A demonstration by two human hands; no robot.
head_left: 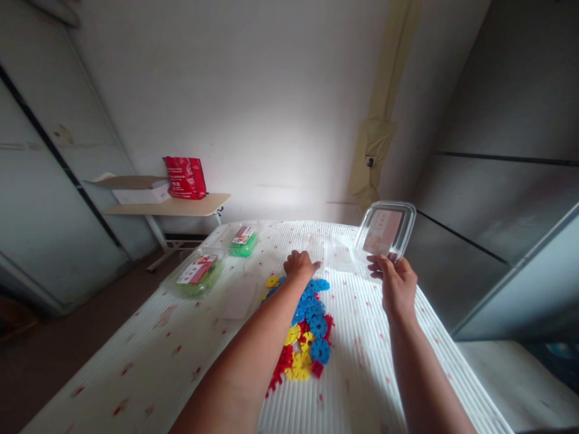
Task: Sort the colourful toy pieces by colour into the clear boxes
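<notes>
My right hand [398, 283] pinches the lower edge of a clear plastic lid [407, 226] with a pale label on it, held up tilted over the right side of the table. My left hand [301, 265] is above the far end of a pile of flat notched plastic pieces; its thumb stands apart from the curled fingers, whose tips are hidden. The pile has blue discs [314, 310], yellow discs [299, 366] and red pieces [283, 361]. Just beyond my left hand lies a transparent container [341, 256], hard to make out against the cloth.
Two lidded clear boxes, one with light green contents [199, 277] and one with brighter green [244, 242], sit at the left. A whitish flat piece [239, 300] lies near the pile. Behind are a side table [199, 207] with a red bag [186, 178], and the wall [271, 108].
</notes>
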